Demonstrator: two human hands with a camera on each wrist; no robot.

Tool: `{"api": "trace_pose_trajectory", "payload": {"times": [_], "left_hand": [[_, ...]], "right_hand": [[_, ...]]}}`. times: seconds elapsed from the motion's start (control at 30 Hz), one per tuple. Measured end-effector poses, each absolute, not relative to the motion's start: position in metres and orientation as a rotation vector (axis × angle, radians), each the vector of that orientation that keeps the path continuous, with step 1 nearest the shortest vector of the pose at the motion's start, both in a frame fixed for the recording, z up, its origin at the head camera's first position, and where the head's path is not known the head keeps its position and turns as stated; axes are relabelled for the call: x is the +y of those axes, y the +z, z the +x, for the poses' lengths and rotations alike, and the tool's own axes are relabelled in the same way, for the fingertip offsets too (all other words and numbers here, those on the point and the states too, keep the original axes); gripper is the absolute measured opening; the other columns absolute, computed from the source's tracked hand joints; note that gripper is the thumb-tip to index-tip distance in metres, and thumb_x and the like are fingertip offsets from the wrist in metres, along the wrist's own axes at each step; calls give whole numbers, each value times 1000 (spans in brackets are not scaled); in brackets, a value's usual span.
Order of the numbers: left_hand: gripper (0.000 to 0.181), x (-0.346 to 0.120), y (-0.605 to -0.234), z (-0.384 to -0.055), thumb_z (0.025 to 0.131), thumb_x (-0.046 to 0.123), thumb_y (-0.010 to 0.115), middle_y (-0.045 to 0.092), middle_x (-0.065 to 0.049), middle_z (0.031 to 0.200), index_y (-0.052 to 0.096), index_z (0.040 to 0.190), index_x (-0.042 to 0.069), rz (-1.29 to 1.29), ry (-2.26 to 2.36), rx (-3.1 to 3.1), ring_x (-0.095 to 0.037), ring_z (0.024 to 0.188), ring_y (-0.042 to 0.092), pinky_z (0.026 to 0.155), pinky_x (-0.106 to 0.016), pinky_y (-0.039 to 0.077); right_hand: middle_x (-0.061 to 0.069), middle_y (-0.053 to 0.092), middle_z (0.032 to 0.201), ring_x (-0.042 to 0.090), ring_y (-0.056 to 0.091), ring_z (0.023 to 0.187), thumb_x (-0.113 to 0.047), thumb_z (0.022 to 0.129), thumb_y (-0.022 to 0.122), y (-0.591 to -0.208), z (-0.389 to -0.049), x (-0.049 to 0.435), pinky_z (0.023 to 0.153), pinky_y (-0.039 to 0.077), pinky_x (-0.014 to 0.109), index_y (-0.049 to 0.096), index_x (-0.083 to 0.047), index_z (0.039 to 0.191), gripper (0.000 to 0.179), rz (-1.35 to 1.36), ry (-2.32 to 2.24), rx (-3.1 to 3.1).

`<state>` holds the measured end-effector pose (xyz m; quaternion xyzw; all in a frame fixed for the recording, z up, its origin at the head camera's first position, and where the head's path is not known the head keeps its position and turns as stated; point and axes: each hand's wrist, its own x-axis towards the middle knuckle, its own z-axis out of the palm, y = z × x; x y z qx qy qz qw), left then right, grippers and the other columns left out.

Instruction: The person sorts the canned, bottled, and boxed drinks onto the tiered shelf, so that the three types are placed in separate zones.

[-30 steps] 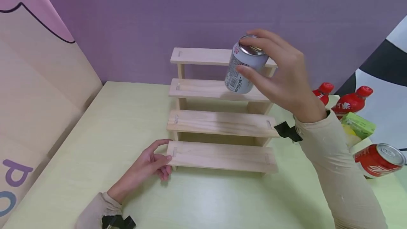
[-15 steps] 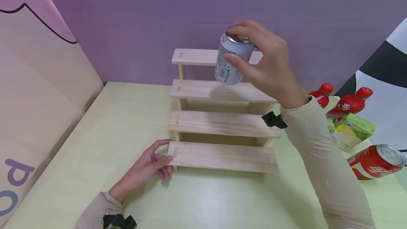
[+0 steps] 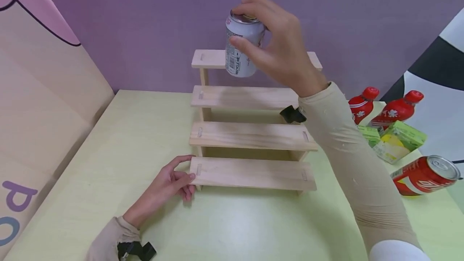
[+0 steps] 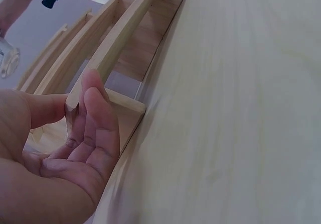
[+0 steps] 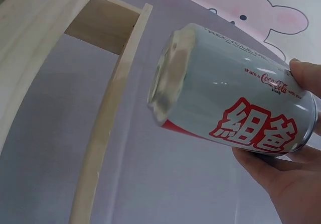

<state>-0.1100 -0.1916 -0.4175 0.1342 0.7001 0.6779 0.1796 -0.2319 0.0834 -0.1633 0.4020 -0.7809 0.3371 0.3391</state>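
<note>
My right hand (image 3: 277, 45) grips a pale soda can (image 3: 242, 47) near its top, thumb on the side and fingers over the lid. In the head view the can overlaps the top step of a wooden four-tier rack (image 3: 253, 136). The right wrist view shows the can (image 5: 241, 93) with Coca-Cola lettering and red-edged characters, its base apart from the top board. At the rack's lowest step, my left hand (image 3: 168, 184) pinches the left end. In the left wrist view that hand's fingers (image 4: 100, 113) curl around the corner of the wooden board.
On the right of the table (image 3: 145, 132) are two red-capped bottles (image 3: 395, 112), green-and-yellow drink cartons (image 3: 400, 140) and a red soda can (image 3: 424, 175). A purple wall (image 3: 145, 23) rises behind the rack, with a pale panel (image 3: 43, 71) at the left.
My right hand has carried the pale can up and to the left, from over the second-highest step to the top step. The left hand keeps its hold on the rack.
</note>
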Motion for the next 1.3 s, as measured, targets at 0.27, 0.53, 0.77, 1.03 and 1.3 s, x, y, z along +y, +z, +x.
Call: {"api": "trace_pose_trajectory", "payload": {"times": [0.27,0.53,0.77,1.03,1.3], "left_hand": [[57,-193,-418,-105,102,15,59,68,-9,77,29,150,6,362,1915,1983,-18,64,65,64,-33,59],[56,-189,-419,-100,103,17,57,67,-14,80,29,150,8,382,1918,1968,-18,64,65,63,-34,59],[57,-189,-419,-99,103,16,57,68,-13,79,28,150,7,397,1911,1963,-18,64,65,63,-35,59],[58,-187,-419,-97,103,16,57,68,-15,80,27,151,8,396,1914,1946,-17,65,65,63,-34,59],[57,-188,-418,-97,103,16,58,68,-13,80,27,151,8,398,1905,1959,-18,63,65,63,-33,59]], "right_hand": [[5,64,124,8,58,112,-20,90,75,-161,-252,68,91,48,20,68,-2,120,35,1050,868,-2063],[2,63,124,3,56,108,-23,92,73,-163,-260,55,87,48,17,67,-5,122,36,1060,909,-2102],[0,63,122,3,56,104,-23,93,72,-161,-271,45,85,49,16,67,-6,123,35,1028,907,-2169],[-1,62,125,5,56,108,-28,95,69,-158,-288,32,87,47,15,65,-9,126,37,976,885,-2284],[-4,55,134,5,51,116,-35,97,65,-164,-294,29,91,43,13,58,-13,135,44,916,853,-2368]]}}
